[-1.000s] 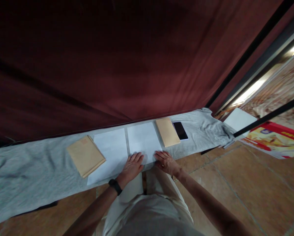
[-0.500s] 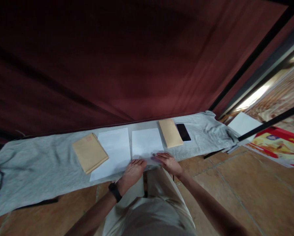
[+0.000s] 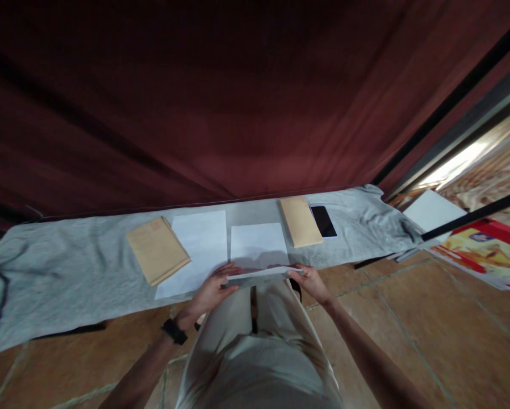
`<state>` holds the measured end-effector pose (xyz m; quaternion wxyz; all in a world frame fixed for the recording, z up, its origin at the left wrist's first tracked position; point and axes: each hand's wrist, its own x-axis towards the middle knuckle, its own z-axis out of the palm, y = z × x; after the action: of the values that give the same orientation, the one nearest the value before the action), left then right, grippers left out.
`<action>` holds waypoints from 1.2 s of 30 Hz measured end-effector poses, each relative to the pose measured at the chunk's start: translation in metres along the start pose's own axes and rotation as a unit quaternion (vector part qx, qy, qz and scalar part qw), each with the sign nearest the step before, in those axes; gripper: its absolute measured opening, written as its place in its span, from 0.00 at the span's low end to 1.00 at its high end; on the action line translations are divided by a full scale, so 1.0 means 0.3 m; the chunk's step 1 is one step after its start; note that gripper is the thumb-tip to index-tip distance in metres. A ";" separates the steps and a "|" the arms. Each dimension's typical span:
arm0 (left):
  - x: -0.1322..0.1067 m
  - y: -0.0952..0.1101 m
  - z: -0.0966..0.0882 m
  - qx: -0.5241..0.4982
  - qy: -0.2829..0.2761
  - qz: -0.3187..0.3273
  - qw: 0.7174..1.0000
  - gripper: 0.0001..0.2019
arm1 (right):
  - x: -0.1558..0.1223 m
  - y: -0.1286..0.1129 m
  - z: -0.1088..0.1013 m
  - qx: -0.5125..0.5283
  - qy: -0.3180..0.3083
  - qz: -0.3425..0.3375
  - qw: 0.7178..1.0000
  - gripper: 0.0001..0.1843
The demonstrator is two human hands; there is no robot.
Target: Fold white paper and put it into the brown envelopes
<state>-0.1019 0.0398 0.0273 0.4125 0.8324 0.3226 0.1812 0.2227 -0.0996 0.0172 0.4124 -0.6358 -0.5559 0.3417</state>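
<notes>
Presently, the left hand point(image 3: 214, 288) and right hand point(image 3: 309, 279) hold the raised paper point(image 3: 261, 274) by opposite ends, apparently a lifting step; the next move likely calls for even support.

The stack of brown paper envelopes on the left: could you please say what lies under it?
The stack of brown paper envelopes overlaps a flat white paper sheet along its right side; grey fabric shows around its left. How far the sheet runs beneath is hidden.

red cloth point(image 3: 246, 125) and tiled floor point(image 3: 380, 335) suggest a home.
</notes>
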 end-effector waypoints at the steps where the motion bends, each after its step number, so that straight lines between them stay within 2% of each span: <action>1: 0.018 0.005 -0.001 -0.011 0.003 -0.009 1.000 0.20 | 0.010 -0.005 -0.001 0.016 0.012 0.008 1.000 0.22; 6: 0.082 0.012 0.034 -0.103 0.068 -0.092 0.988 0.25 | 0.071 -0.022 0.019 0.080 0.092 0.031 0.992 0.23; 9: 0.112 -0.003 0.058 -0.098 0.123 -0.121 0.980 0.23 | 0.110 -0.017 0.048 0.087 0.116 0.031 0.989 0.23; 14: 0.186 -0.011 0.067 -0.077 0.179 -0.150 0.969 0.18 | 0.172 -0.005 0.091 -0.002 0.177 0.075 0.981 0.22; 18: 0.240 -0.010 0.050 -0.001 0.205 -0.168 0.964 0.16 | 0.224 -0.014 0.116 -0.099 0.201 0.109 0.969 0.19; 23: 0.260 -0.012 0.045 0.069 0.197 -0.209 0.955 0.18 | 0.263 -0.029 0.142 -0.196 0.197 0.150 0.949 0.14; 29: 0.265 -0.009 0.053 0.119 0.182 -0.241 0.946 0.17 | 0.278 -0.050 0.141 -0.264 0.162 0.186 0.932 0.13; 36: 0.319 0.023 0.033 0.204 0.118 -0.325 0.916 0.15 | 0.312 -0.101 0.130 -0.326 0.115 0.243 0.906 0.14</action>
<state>-0.0242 0.0966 0.0302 0.2285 0.7204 0.6517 0.0643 0.1889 -0.0002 0.0301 0.1470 -0.8852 -0.4130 0.1553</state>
